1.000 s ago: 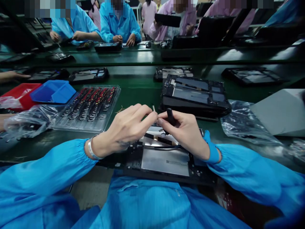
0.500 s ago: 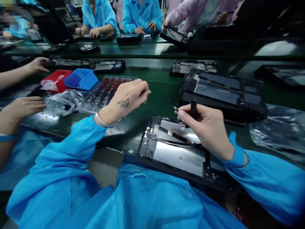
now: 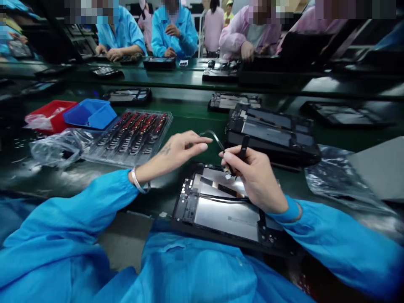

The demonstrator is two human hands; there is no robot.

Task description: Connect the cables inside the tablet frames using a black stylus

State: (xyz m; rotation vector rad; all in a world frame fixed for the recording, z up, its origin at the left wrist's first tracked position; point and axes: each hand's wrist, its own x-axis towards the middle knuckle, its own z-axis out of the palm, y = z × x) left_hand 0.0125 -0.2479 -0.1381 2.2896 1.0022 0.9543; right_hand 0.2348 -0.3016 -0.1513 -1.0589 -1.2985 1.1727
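My left hand (image 3: 183, 149) reaches in with its index finger and thumb stretched out and slightly apart. Just beyond its fingertips arcs a thin, dark, shiny strip (image 3: 216, 138); I cannot tell whether they touch it. The strip runs to my right hand (image 3: 257, 176), which is closed in a pinch. From this hand sticks up a flat black piece (image 3: 245, 143), and a small white tab shows below its fingers. Beneath both hands lies an opened tablet-like device (image 3: 227, 219), with silver battery areas and black cables, at the table edge by my lap.
Stacked devices (image 3: 274, 130) stand behind my right hand. A clear tray (image 3: 129, 136) of red and black parts, a blue bin (image 3: 91, 113), a red bin (image 3: 55, 113) and plastic bags (image 3: 334, 172) lie around. People in blue and pink work across the line.
My left hand has loosened from a pinch and come nearer my right hand. The curved strip now shows between them. The neighbour's hands at the left have left the view.
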